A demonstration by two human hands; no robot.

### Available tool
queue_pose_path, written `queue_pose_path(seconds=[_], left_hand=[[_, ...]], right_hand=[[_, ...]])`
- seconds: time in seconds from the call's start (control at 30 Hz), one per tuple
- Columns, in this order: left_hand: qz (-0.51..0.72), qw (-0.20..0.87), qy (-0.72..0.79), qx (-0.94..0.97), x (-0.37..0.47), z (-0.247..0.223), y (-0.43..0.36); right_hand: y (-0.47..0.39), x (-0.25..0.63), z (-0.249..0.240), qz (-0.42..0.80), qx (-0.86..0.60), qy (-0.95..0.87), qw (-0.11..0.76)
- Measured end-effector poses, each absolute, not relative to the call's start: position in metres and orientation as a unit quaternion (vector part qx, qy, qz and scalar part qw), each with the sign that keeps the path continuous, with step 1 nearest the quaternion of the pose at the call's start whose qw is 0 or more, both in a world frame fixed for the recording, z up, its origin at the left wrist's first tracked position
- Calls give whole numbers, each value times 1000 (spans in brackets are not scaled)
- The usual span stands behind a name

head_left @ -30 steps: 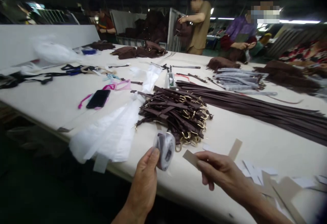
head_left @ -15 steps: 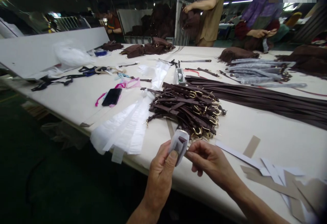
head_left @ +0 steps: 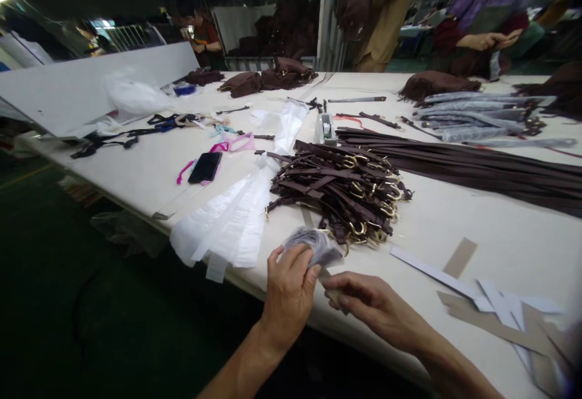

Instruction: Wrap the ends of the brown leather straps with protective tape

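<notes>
My left hand (head_left: 288,293) is closed around a coiled strap in translucent wrapping (head_left: 318,246), held just above the table's front edge. My right hand (head_left: 370,302) pinches a flat end coming out of the bundle, just right of my left hand; its exact material is hard to make out. Right behind the bundle lies a pile of dark brown straps (head_left: 336,187) with gold-coloured hooks and buckles. White wrapping sleeves (head_left: 227,223) fan out to the left of my hands. Cut card strips (head_left: 495,314) in grey-brown and white lie to the right.
Long brown straps (head_left: 477,171) stretch away rightward. Wrapped straps (head_left: 477,114) are stacked behind them. A tape dispenser (head_left: 326,129) stands behind the pile, a phone (head_left: 205,168) lies to the left. Co-workers (head_left: 391,17) stand across the table (head_left: 454,223).
The wrapped strap has turned in my left hand, so its coiled side now shows. My right hand has moved slightly down and grips a flat end. The view has shifted a little.
</notes>
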State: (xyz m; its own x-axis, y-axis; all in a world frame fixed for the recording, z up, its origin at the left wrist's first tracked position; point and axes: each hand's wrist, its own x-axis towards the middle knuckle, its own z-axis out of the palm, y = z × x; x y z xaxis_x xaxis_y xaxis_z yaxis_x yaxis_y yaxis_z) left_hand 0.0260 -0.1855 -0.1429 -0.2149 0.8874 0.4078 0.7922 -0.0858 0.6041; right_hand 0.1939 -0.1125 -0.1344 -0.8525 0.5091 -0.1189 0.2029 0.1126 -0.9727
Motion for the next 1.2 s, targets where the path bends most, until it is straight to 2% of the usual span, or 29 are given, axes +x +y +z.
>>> queue_pose_path(seconds=[0.13,0.3,0.4,0.47,0.57,0.67,0.9,1.03,1.2], left_hand=[[326,6,681,656,30,-170,-182],[296,-6,674,677,33,-188,-181],[305,6,681,666,30,-191,-179],[308,17,684,661,29,-191,-178],[307,30,691,654,30,-191,-178],[307,38,694,650,30,-190,-178],[308,53,688,655,30,-186,-181],[308,63,692,650,30,-186,-181],[306,58,681,663,29,-189,-180]], right_hand=[[-115,198,-152,497,-137,-839,172],[-105,194,-165,371,-146,-869,293],[-100,202,-164,321,-176,-875,317],[-102,211,-166,297,-156,-906,259],[-115,220,-173,216,-95,-965,112],[-128,214,-183,125,-97,-983,94],[-127,197,-188,128,-72,-969,199],[-121,202,-185,205,-47,-955,208],[-102,180,-182,207,-119,-929,284]])
